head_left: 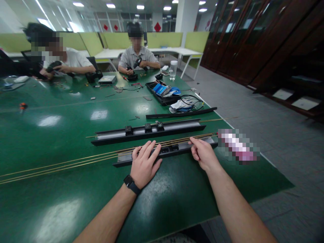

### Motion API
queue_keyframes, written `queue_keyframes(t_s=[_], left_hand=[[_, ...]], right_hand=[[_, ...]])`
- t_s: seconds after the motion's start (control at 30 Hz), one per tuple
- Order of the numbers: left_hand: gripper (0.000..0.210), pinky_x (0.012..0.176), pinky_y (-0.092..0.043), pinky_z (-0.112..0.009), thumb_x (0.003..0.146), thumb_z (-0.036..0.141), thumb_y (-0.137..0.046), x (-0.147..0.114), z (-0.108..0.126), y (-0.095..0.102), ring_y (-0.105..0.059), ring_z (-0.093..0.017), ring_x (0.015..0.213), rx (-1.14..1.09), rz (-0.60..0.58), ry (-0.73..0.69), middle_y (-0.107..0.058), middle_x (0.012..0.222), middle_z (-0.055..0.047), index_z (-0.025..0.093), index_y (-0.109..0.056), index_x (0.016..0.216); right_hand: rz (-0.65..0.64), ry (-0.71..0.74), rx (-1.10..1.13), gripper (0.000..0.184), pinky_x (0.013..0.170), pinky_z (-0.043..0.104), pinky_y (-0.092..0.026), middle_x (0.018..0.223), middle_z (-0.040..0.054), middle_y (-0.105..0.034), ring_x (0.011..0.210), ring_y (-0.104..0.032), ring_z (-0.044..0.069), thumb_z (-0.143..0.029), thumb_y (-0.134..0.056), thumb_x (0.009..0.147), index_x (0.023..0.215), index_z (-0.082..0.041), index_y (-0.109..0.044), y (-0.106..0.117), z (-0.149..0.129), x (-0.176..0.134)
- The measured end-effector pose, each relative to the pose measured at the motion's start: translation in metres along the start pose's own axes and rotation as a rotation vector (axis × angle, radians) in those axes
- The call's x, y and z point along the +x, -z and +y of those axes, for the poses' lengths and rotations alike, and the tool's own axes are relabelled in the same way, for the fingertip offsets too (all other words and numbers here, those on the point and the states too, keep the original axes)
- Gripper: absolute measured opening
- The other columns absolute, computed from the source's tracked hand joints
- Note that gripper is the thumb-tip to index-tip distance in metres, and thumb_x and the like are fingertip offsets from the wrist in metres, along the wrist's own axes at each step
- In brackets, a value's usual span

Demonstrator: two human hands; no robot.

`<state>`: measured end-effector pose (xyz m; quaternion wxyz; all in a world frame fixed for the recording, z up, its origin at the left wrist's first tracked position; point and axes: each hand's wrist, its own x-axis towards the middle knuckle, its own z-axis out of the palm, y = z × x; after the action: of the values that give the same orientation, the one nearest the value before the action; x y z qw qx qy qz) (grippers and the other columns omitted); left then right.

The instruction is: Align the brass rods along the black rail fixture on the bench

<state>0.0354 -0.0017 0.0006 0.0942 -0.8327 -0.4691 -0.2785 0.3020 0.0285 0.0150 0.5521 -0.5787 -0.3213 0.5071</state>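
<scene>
Your right forearm point(229, 199) lay nearest. Left hand point(144, 165): fingers spread, ungripping, atop brass-coloured rods point(76, 162). Right hand point(201, 153): index finger extended at them; whether it grasped any, you could not tell. Rods: over near black channel point(177, 153), dark blocks point(173, 146) inside. Far channel point(152, 135): three black blocks point(148, 128). Black tray point(156, 96): blue items point(160, 89).

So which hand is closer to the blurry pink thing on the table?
The right hand: it's just left of the pink thing. The left hand is farther left, over the gold rods.
</scene>
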Motion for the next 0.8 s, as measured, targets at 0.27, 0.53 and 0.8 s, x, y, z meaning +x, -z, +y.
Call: queue_keyframes(t_s=[0.27,0.53,0.8], left_hand=[[0.053,0.113,-0.028,-0.048,0.096,0.039,-0.058,-0.0005,-0.0003,0.0002,-0.047,-0.029,0.141,0.001,-0.007,-0.006,-0.053,0.151,-0.009,0.027,-0.050,0.147],[0.053,0.114,-0.028,-0.049,0.097,0.040,-0.058,-0.0014,-0.0009,-0.0010,-0.046,-0.029,0.142,-0.001,-0.014,0.000,-0.051,0.153,-0.009,0.028,-0.049,0.147],[0.053,0.114,-0.028,-0.049,0.097,0.039,-0.057,-0.0010,-0.0008,-0.0010,-0.046,-0.029,0.142,-0.002,-0.012,0.001,-0.051,0.153,-0.010,0.028,-0.049,0.148]], right_hand=[[-0.021,0.021,0.005,0.036,0.030,0.018,-0.016,0.043,-0.0030,-0.052,0.029,-0.034,0.005,-0.048,-0.076,0.080,0.080,-0.014,-0.065,0.0010,0.0007,-0.0002],[-0.020,0.019,0.006,0.036,0.030,0.018,-0.017,0.044,-0.0029,-0.053,0.029,-0.035,0.005,-0.048,-0.076,0.080,0.081,-0.013,-0.066,0.0011,0.0019,0.0010],[-0.019,0.028,0.003,0.036,0.030,0.018,-0.018,0.045,-0.0026,-0.054,0.029,-0.035,0.006,-0.048,-0.077,0.078,0.080,-0.014,-0.065,0.0011,0.0011,0.0007]])
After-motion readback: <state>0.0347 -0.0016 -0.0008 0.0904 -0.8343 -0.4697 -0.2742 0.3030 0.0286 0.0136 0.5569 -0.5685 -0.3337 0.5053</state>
